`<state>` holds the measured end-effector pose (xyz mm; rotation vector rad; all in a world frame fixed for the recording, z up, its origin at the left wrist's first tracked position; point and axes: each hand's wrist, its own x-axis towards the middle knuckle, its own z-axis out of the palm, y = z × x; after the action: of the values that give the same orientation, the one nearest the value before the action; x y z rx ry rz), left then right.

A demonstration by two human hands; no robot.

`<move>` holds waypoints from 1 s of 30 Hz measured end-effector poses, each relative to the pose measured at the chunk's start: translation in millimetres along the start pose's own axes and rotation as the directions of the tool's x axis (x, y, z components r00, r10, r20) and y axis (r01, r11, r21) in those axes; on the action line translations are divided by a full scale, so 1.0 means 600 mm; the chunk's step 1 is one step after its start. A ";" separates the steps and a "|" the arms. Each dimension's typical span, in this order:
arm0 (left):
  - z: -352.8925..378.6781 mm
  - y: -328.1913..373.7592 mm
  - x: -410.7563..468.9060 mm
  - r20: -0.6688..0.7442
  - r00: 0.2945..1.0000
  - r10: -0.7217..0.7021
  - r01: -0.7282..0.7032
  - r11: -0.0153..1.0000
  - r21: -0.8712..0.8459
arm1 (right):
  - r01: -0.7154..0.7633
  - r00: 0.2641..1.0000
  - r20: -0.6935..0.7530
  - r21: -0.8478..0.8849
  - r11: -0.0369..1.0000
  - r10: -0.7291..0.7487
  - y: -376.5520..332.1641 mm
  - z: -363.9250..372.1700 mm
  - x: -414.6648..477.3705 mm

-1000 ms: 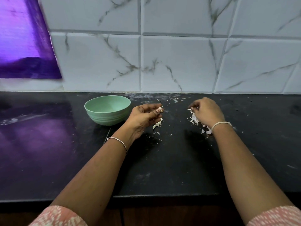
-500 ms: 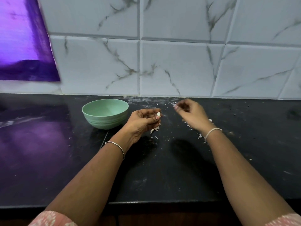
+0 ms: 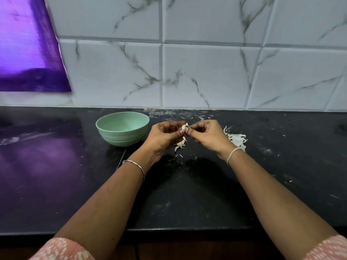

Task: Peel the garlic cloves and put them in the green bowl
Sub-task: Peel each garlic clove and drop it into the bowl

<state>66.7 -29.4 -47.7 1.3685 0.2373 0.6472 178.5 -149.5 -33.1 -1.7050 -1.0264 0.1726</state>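
A small white garlic clove (image 3: 184,126) sits between the fingertips of both hands above the black counter. My left hand (image 3: 166,135) grips it from the left, and my right hand (image 3: 205,134) pinches at its skin from the right. The green bowl (image 3: 123,128) stands just left of my left hand; what I see of its inside is bare. More garlic pieces with loose skin (image 3: 180,144) lie on the counter under my hands.
A heap of white garlic peel (image 3: 237,139) lies right of my right hand. Flakes of skin dot the black counter (image 3: 187,194), whose front edge runs near my elbows. A marble-tiled wall rises behind, with a purple sheet (image 3: 28,49) at upper left.
My right hand has left the peel heap at the right and come across to the clove in my left hand. Both hands now meet at the clove.
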 end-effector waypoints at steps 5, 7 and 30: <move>0.004 0.003 -0.001 -0.004 0.999 -0.043 0.043 0.999 -0.009 | 0.148 0.980 -0.067 -0.390 0.909 -0.189 0.001 0.002 -0.004; 0.005 0.005 -0.002 -0.026 0.999 -0.047 0.047 0.999 -0.019 | 0.207 0.965 -0.042 -0.476 0.855 -0.257 -0.005 0.005 -0.007; -0.003 0.018 -0.004 -0.003 0.984 -0.180 0.174 0.957 -0.232 | 0.339 0.913 -0.013 -0.531 0.777 -0.408 -0.019 0.017 -0.012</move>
<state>60.7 -28.8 -38.5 1.1024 0.2914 0.5238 162.0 -146.9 -30.1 -1.9073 -1.3776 -0.5186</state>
